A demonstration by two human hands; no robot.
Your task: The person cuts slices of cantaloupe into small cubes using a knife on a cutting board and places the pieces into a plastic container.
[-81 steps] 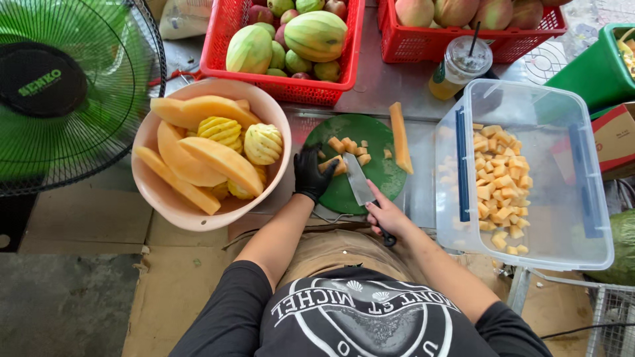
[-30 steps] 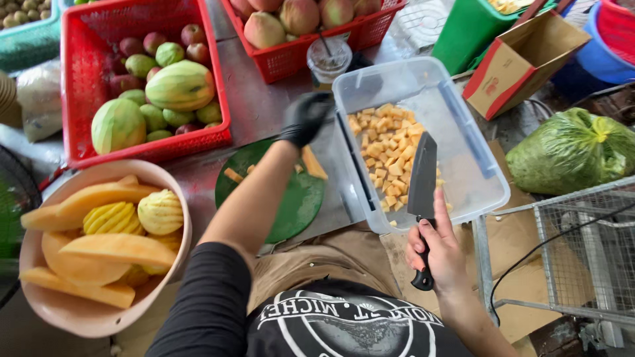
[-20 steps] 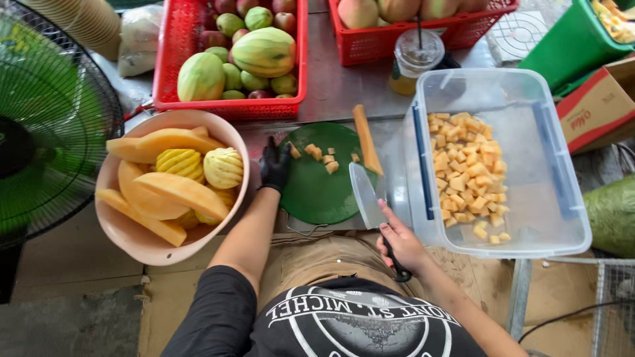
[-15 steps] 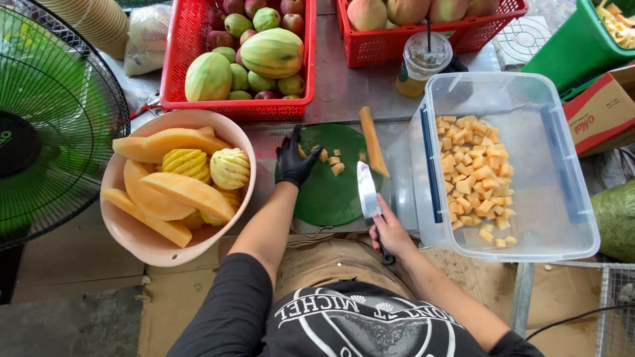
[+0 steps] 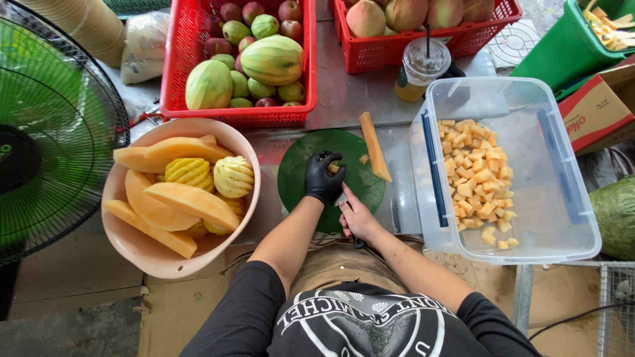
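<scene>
My gloved left hand [image 5: 323, 178] curls its fingers over a few orange fruit cubes [image 5: 334, 168] on the round green cutting board [image 5: 297, 173], bunching them so they stay put; my bare right hand [image 5: 357, 218] is closed on a knife handle [image 5: 358, 242] beside it, blade hidden under the hands; one long peeled fruit strip [image 5: 374, 147] waits at the board's far edge; one clear tub [image 5: 562, 218] of cubes sits right; two red baskets [image 5: 178, 59] stand behind on the worktop.

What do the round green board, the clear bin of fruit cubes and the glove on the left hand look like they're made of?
Green board: probably plastic, with a matte, even colour and no wood grain. Clear bin: see-through plastic with glossy walls, and the table shows through it. Left hand: its glove looks like thin black nitrile or latex, tight-fitting with a slight sheen; which one is unclear.
</scene>
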